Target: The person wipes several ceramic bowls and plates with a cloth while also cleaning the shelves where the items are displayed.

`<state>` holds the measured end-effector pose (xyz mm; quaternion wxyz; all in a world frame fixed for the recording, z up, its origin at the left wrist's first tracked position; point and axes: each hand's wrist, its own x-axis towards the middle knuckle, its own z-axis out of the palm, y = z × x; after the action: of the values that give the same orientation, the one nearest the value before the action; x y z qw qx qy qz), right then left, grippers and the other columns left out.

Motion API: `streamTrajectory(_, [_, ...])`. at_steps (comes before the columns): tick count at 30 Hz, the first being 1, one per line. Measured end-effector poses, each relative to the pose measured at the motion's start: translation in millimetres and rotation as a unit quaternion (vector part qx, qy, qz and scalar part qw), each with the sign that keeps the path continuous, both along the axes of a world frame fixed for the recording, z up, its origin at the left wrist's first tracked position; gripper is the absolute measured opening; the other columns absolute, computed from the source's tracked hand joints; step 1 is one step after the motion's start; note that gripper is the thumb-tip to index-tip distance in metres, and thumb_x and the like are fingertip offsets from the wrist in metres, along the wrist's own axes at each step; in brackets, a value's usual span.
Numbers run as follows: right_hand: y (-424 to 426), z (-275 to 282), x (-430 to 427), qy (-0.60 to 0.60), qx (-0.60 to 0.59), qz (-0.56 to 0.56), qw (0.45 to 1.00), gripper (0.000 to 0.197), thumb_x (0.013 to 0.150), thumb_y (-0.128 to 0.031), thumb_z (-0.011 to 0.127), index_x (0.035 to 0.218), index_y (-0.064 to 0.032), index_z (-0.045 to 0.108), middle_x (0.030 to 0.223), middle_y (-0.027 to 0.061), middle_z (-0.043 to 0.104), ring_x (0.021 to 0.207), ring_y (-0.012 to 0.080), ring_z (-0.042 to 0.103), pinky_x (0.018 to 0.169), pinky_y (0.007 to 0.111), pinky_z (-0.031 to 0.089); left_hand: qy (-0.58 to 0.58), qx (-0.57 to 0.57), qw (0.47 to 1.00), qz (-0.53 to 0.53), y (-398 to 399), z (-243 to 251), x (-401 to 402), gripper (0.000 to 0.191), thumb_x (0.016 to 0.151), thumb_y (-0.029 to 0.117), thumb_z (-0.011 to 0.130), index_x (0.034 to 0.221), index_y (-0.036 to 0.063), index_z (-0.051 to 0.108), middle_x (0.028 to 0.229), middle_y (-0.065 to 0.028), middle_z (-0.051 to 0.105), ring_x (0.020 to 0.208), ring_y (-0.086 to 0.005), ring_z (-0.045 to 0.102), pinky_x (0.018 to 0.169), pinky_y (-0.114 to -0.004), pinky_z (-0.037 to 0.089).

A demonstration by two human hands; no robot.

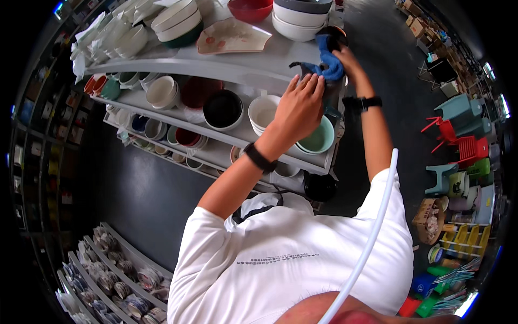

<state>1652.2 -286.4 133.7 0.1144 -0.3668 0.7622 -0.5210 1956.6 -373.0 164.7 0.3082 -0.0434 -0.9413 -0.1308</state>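
A blue cloth with dark parts [332, 69] is bunched at the right end of the top shelf [247, 67]. The fingers of my left hand [301, 101] lie over its lower part, and the thumb is hidden. My right hand [347, 60] grips the cloth higher up, its fingertips partly out of sight beside a dark bowl with a brown rim [339, 33]. Just behind stand stacked white bowls [297, 26], a grey one on top. Below my left hand, on the second shelf, are mint-green bowls [317, 135] and cream bowls [263, 109].
A shell-shaped dish [234, 36], a red bowl [250, 9] and wrapped bowls [131, 40] share the top shelf. Lower down sits a black bowl [223, 109]. Plastic stools [457, 109] and a cardboard box [429, 220] stand to the right. Behind me is another rack of wrapped crockery [121, 275].
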Motion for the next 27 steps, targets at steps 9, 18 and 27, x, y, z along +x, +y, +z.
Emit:
streamTrajectory(9, [12,10,21,0.113,0.132,-0.108,0.979,0.040,0.085,-0.033,0.069,0.109,-0.0008,0.066,0.097,0.0251,0.069,0.092,0.0379,0.067,0.077,0.041,0.051,0.095,-0.008,0.995,0.018,8,-23,-19,0.049,0.094,0.020,0.060,0.140,0.0059,0.050,0.141,-0.0120,0.055,0.129,-0.0273,0.053,0.111,-0.044,0.034])
streamTrajectory(18, [18,22,141,0.208,-0.061,0.004,0.976,0.026,0.085,-0.009,0.059,0.108,0.0023,0.067,0.098,0.0218,0.072,0.096,0.0330,0.070,0.082,0.041,0.053,0.098,-0.016,0.993,0.068,-19,-64,49,0.042,0.092,0.020,0.062,0.133,0.0125,0.058,0.132,-0.0046,0.061,0.118,-0.0198,0.058,0.097,-0.040,0.044])
streamTrajectory(27, [47,-2,110,0.219,0.083,-0.012,0.972,0.032,0.086,-0.007,0.065,0.116,0.0049,0.065,0.104,0.0202,0.071,0.091,0.0214,0.070,0.082,0.034,0.055,-0.047,0.178,0.982,-0.028,8,-54,60,0.026,0.096,0.026,0.061,0.112,0.0052,0.060,0.091,-0.0139,0.068,0.076,-0.0342,0.065,0.066,-0.043,0.052])
